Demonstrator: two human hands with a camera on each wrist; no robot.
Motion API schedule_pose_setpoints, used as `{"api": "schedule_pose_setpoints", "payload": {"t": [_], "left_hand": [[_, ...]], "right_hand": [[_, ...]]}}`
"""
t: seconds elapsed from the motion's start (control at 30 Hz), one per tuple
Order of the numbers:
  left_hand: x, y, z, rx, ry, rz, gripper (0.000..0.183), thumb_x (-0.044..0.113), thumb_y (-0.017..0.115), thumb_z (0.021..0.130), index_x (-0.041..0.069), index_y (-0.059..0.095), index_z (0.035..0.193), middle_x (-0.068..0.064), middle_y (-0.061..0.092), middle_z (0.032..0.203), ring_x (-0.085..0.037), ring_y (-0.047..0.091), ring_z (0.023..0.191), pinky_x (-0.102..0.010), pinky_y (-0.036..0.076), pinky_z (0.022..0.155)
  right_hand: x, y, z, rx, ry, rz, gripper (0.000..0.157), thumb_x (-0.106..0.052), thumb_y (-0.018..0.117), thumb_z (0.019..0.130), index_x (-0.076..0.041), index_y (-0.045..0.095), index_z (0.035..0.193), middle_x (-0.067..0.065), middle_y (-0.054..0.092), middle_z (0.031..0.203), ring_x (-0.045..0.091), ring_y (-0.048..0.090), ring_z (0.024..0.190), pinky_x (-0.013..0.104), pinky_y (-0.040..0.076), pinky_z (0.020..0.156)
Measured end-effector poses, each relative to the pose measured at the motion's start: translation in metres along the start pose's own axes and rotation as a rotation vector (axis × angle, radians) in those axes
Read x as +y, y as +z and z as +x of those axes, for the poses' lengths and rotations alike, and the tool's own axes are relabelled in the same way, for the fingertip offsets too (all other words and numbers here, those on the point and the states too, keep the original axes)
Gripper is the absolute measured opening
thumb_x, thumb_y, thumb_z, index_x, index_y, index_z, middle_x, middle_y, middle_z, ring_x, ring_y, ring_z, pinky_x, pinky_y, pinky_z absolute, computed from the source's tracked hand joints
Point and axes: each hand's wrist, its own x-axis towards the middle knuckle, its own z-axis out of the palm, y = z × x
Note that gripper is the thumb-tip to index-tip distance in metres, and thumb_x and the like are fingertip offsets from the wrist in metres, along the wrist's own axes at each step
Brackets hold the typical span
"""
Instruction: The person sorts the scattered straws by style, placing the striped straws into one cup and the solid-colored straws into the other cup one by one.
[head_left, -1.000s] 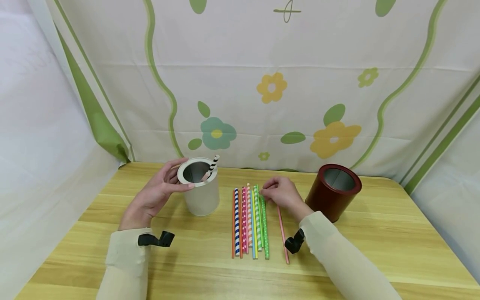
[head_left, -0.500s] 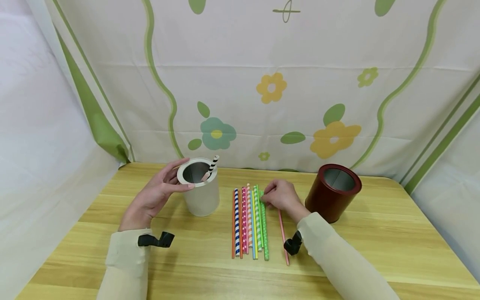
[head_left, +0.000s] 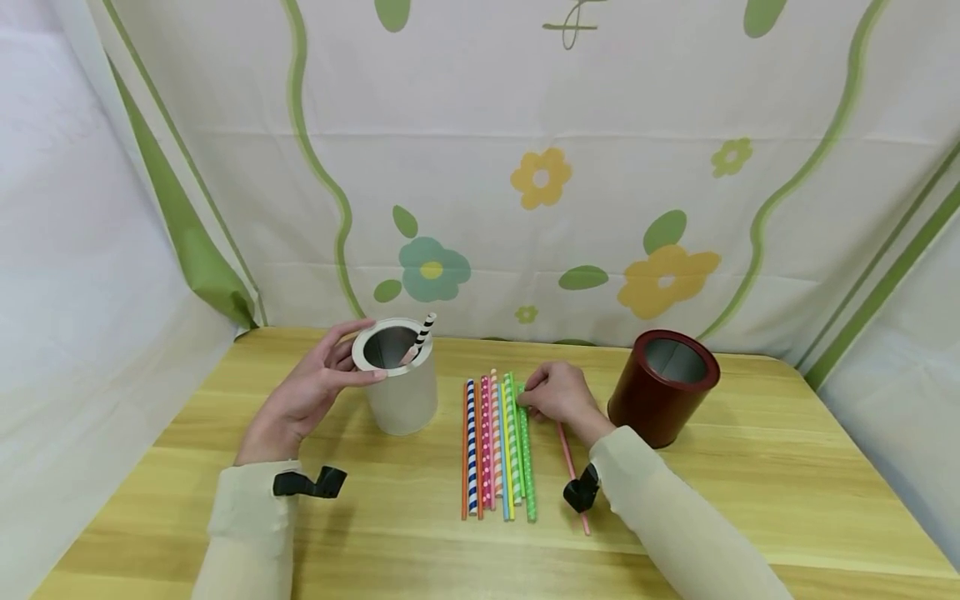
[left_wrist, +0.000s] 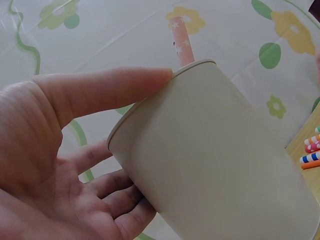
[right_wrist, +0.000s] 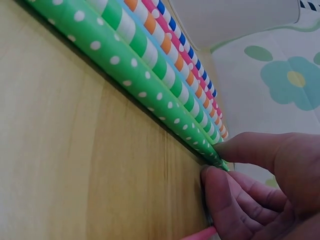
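My left hand (head_left: 311,387) grips the white can (head_left: 405,400) at its rim, with the thumb across the near edge and the fingers along the far side. Out of this can lean a black-and-white striped straw (head_left: 424,330) and a pink straw with white stars (left_wrist: 183,42). My right hand (head_left: 561,392) pinches the far end of a green straw with white dots (right_wrist: 142,95) between thumb and fingers. This straw lies along the right side of a row of paper straws (head_left: 491,450). Under my right wrist is a loose pink straw (head_left: 567,450), partly hidden.
A dark red can (head_left: 663,392) stands upright right of my right hand, with no straws showing at its opening. The wooden table (head_left: 375,542) ends at the back against a flowered cloth (head_left: 480,167).
My right hand has shifted slightly left, and the dotted green straw's far end has moved left with it. The loose pink straw's near end has swung right. My left hand stays on the can.
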Motion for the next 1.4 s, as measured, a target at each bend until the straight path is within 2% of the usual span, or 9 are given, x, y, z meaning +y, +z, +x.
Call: {"api": "schedule_pose_setpoints", "payload": {"t": [0.43, 0.7, 0.93, 1.17, 1.27, 1.4], "left_hand": [[-0.002, -0.001, -0.002, 0.0, 0.011, 0.002, 0.079, -0.001, 0.074, 0.096, 0.016, 0.036, 0.163, 0.0, 0.055, 0.152, -0.011, 0.055, 0.139, -0.019, 0.046, 0.105], [-0.005, 0.0, -0.002, 0.004, 0.007, -0.02, 0.082, -0.001, 0.075, 0.095, 0.013, 0.033, 0.164, -0.003, 0.054, 0.155, -0.012, 0.053, 0.141, -0.018, 0.047, 0.105], [-0.003, 0.001, -0.002, 0.008, 0.001, -0.006, 0.083, 0.001, 0.076, 0.095, 0.013, 0.032, 0.165, -0.008, 0.05, 0.159, -0.01, 0.053, 0.14, -0.019, 0.046, 0.105], [-0.004, 0.001, -0.002, 0.009, 0.004, -0.01, 0.082, -0.001, 0.075, 0.095, 0.014, 0.034, 0.164, -0.006, 0.05, 0.158, -0.012, 0.053, 0.14, -0.018, 0.047, 0.104], [-0.004, 0.001, -0.002, 0.011, -0.002, -0.012, 0.081, 0.0, 0.075, 0.095, 0.016, 0.035, 0.164, -0.005, 0.049, 0.158, -0.013, 0.052, 0.141, -0.018, 0.047, 0.105], [-0.004, 0.001, -0.002, 0.01, -0.006, -0.016, 0.082, 0.0, 0.075, 0.095, 0.018, 0.034, 0.164, -0.009, 0.046, 0.162, -0.016, 0.048, 0.146, -0.018, 0.046, 0.106]], "right_hand": [[-0.002, 0.002, -0.001, -0.009, -0.025, -0.042, 0.013, -0.013, 0.082, 0.092, -0.005, 0.073, 0.097, 0.012, 0.076, 0.085, 0.019, 0.073, 0.066, 0.03, 0.061, 0.058], [-0.005, 0.005, 0.0, -0.004, -0.028, -0.079, 0.01, -0.014, 0.082, 0.092, -0.007, 0.074, 0.093, 0.01, 0.073, 0.084, 0.018, 0.07, 0.065, 0.029, 0.06, 0.058], [-0.014, -0.01, 0.001, -0.013, -0.001, 0.031, 0.012, -0.013, 0.076, 0.095, -0.004, 0.074, 0.103, 0.011, 0.076, 0.084, 0.021, 0.072, 0.069, 0.031, 0.06, 0.062], [-0.024, -0.03, 0.0, -0.036, -0.032, 0.131, 0.024, -0.019, 0.073, 0.097, -0.003, 0.069, 0.115, 0.014, 0.077, 0.106, 0.021, 0.076, 0.08, 0.038, 0.067, 0.075], [-0.031, -0.039, -0.002, -0.05, -0.054, 0.209, 0.027, -0.02, 0.072, 0.1, -0.002, 0.067, 0.12, 0.013, 0.075, 0.11, 0.02, 0.075, 0.082, 0.038, 0.067, 0.08], [-0.045, -0.051, -0.006, -0.074, -0.103, 0.361, 0.032, -0.017, 0.071, 0.103, 0.001, 0.062, 0.127, 0.007, 0.075, 0.103, 0.018, 0.073, 0.082, 0.034, 0.066, 0.08]]}}
